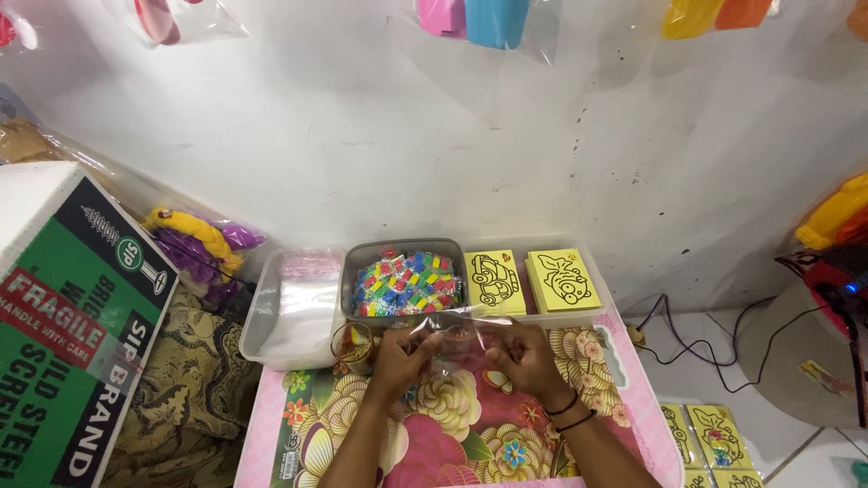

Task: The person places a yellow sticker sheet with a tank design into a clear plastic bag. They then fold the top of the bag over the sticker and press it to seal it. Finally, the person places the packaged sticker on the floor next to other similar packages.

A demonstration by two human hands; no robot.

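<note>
Both hands are pinching a small clear plastic bag [459, 348] over the flowered tabletop [470, 434]. The left hand [400, 357] is gripping its left edge and the right hand [524, 360] its right edge, so the bag is stretching sideways between them. The grey tub of coloured squares [404, 280] is lying just beyond, slightly nearer the left hand, with yellow picture cards [529, 282] farther right.
</note>
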